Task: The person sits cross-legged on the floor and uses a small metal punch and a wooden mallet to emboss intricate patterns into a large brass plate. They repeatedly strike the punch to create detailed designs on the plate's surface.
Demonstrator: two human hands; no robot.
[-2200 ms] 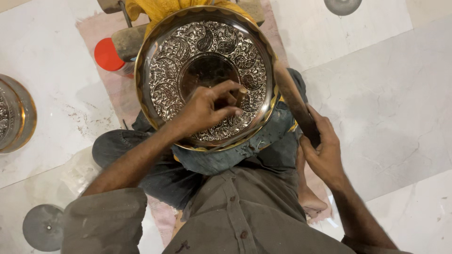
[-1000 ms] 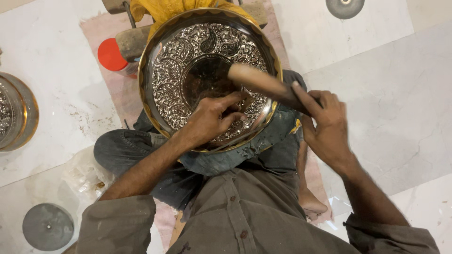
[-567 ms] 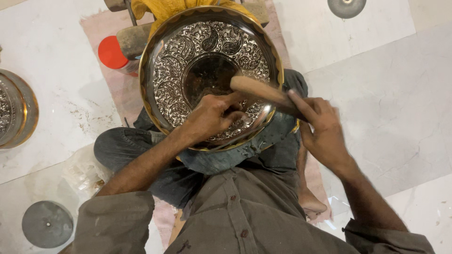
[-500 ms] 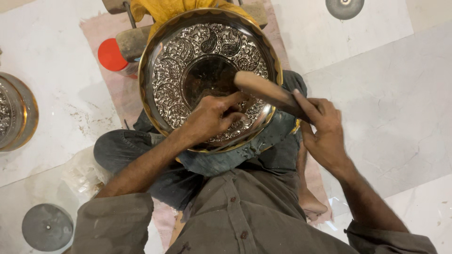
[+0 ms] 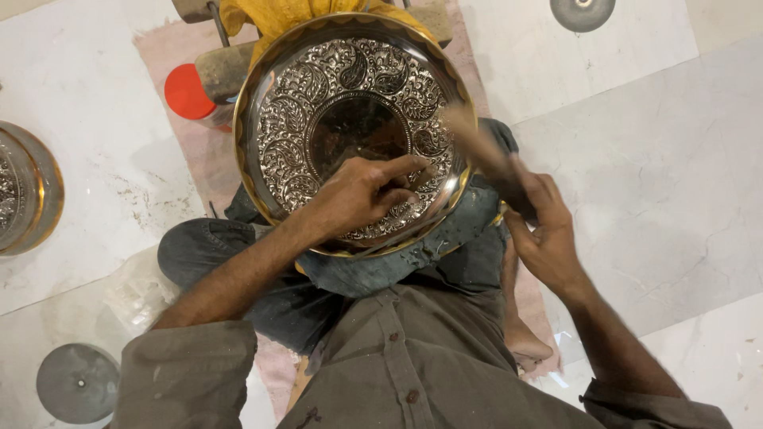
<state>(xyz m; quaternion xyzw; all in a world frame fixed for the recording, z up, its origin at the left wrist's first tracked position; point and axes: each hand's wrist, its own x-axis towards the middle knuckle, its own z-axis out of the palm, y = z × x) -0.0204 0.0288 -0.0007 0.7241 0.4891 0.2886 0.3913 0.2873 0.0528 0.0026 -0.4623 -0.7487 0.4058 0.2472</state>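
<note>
- A red round lid (image 5: 185,91) lies at the upper left of the frame, just beside a wooden block (image 5: 225,70) on a pinkish mat (image 5: 171,49); a yellow cloth (image 5: 274,14) shows at the top edge behind the plate.
- Two grey discs rest on the pale floor, one (image 5: 77,383) at lower left and one (image 5: 582,12) at upper right; a second embossed plate (image 5: 28,187) sits at the left edge, partly cut off.
- The left hand (image 5: 358,195) presses on the lower middle of the embossed metal plate (image 5: 354,127), fingers drawn together as if pinching a small tool (too small to make out).
- The right hand (image 5: 540,226) is closed around a wooden mallet (image 5: 477,147), blurred, over the plate's right rim.
- The plate, gold-rimmed and silvery, sits on the person's lap at upper centre; nothing lies in its dark central well.
</note>
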